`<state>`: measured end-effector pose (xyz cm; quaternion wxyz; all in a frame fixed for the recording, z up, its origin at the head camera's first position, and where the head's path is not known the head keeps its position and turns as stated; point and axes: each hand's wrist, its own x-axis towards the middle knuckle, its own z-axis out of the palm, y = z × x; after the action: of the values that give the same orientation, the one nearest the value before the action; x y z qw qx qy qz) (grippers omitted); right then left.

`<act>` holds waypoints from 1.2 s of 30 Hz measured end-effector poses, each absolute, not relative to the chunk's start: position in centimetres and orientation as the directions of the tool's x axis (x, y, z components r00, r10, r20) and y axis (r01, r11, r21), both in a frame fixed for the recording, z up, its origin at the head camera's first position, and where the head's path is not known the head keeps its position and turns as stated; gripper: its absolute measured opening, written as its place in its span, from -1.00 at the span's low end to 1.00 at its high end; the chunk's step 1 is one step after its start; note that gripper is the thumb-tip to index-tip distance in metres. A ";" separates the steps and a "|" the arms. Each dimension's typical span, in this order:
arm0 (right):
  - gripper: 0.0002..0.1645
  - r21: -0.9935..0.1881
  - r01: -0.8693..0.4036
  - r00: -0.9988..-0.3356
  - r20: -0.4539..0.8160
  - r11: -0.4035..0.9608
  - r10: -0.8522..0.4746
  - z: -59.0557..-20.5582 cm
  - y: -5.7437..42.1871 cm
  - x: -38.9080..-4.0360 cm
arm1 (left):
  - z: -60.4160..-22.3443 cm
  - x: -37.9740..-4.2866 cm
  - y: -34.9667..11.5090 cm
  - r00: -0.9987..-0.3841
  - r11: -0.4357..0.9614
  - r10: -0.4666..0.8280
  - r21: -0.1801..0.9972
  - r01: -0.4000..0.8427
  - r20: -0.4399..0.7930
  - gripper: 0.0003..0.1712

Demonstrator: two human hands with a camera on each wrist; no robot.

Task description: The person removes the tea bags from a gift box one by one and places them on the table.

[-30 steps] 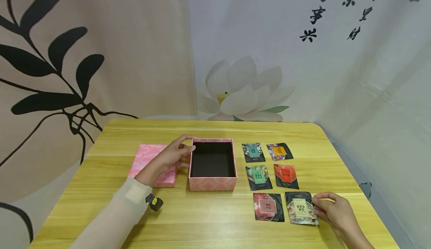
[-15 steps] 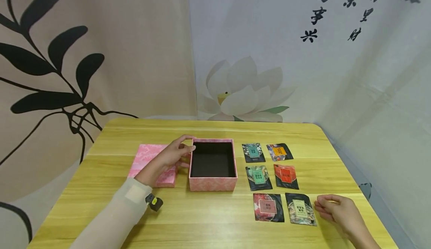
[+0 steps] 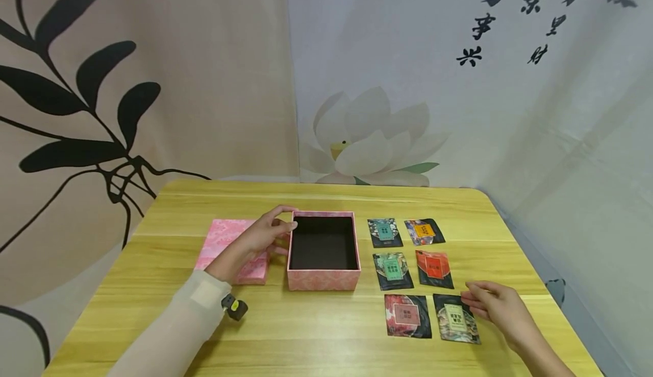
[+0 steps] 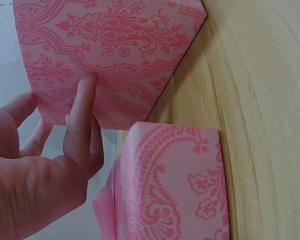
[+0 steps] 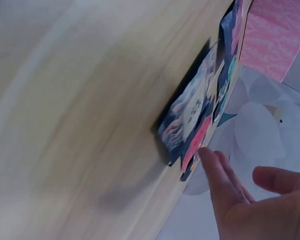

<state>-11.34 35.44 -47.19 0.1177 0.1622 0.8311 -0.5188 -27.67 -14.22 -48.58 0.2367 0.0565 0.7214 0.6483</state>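
An uncovered pink patterned box (image 3: 323, 280) with a black inside stands mid-table. My left hand (image 3: 267, 231) grips its far left corner. The thumb is at the left rim and a finger reaches along the back; in the left wrist view another finger (image 4: 83, 107) touches the patterned wall. Over at the right, my right hand (image 3: 497, 308) hovers by the upper right corner of a dark sachet with a cream label (image 3: 456, 319), its fingers loosely extended and holding nothing. To that sachet's left lies a red-and-black sachet (image 3: 407, 316).
Behind these lie a green-labelled sachet (image 3: 393, 270), a red sachet (image 3: 434, 269), a teal-labelled sachet (image 3: 385, 232) and an orange-labelled sachet (image 3: 424, 231). The pink lid (image 3: 224, 241) rests left of the box, partly under the left forearm. A printed curtain hangs behind the table.
My right hand let go of the cream-labelled sachet's right edge, drew back to the right, then moved up and left toward its upper corner. The left hand and box stayed put.
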 end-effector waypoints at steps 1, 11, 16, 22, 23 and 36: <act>-0.40 -0.822 0.384 -0.923 -0.359 0.419 0.142 -47.1 35.2 -11.4 | -48.6 -27.7 -14.2 -0.882 0.154 0.389 0.963 -0.223 -0.267 -0.37; -0.25 -0.750 0.244 -0.961 -0.271 0.615 0.051 -46.5 32.6 -12.8 | -48.5 -27.6 -14.1 -0.883 0.150 0.375 0.958 -0.244 -0.283 -0.41; -0.19 -0.721 0.179 -0.974 -0.226 0.670 0.017 -46.0 30.8 -13.5 | -48.6 -27.6 -14.1 -0.880 0.155 0.385 0.960 -0.234 -0.277 -0.37; -0.16 -0.687 0.087 -0.988 -0.150 0.721 -0.023 -45.6 29.2 -14.6 | -48.6 -27.7 -14.1 -0.882 0.155 0.374 0.957 -0.245 -0.286 -0.38; -0.16 -0.681 0.070 -0.990 -0.135 0.729 -0.031 -45.5 29.0 -14.8 | -48.6 -27.7 -14.1 -0.883 0.154 0.371 0.957 -0.248 -0.288 -0.39; -0.28 -0.574 -0.146 -0.989 0.076 0.806 -0.125 -46.0 26.0 -18.3 | -48.5 -27.6 -14.1 -0.882 0.156 0.386 0.962 -0.226 -0.270 -0.35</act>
<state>-18.27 26.00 -46.03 -0.0173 -0.0712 0.9501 -0.3032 -27.59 -14.15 -48.54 0.2363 0.0552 0.7226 0.6472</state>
